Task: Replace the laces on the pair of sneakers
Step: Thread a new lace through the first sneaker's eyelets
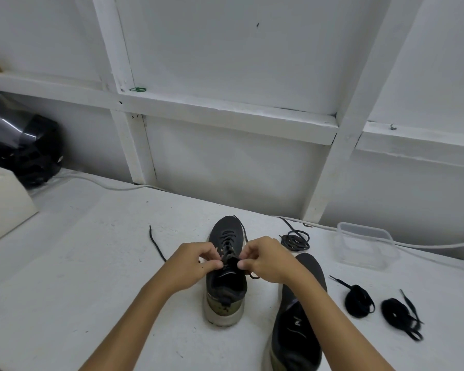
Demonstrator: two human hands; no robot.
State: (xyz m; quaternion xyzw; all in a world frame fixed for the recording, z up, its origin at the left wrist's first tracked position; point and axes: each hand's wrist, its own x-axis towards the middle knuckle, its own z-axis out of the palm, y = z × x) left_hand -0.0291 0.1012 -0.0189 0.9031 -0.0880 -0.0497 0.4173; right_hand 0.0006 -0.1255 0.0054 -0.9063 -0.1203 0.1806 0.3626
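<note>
Between both hands, left hand (188, 263) and right hand (264, 259) pinch the lace (227, 245) atop the sneaker (225, 263). Uneven pulling risks lopsided ends

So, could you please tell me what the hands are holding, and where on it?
Both hands, left and right, pinch the upright black sneaker at the top of its tongue, by the uppermost lacing.

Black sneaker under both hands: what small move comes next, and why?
Probably draw the two lace ends snug and even. The left hand and right hand each pinch by the top eyelets of the black sneaker with the tan heel, which is laced from toe to tongue, while one loose black lace end trails slack on the white table.
</note>
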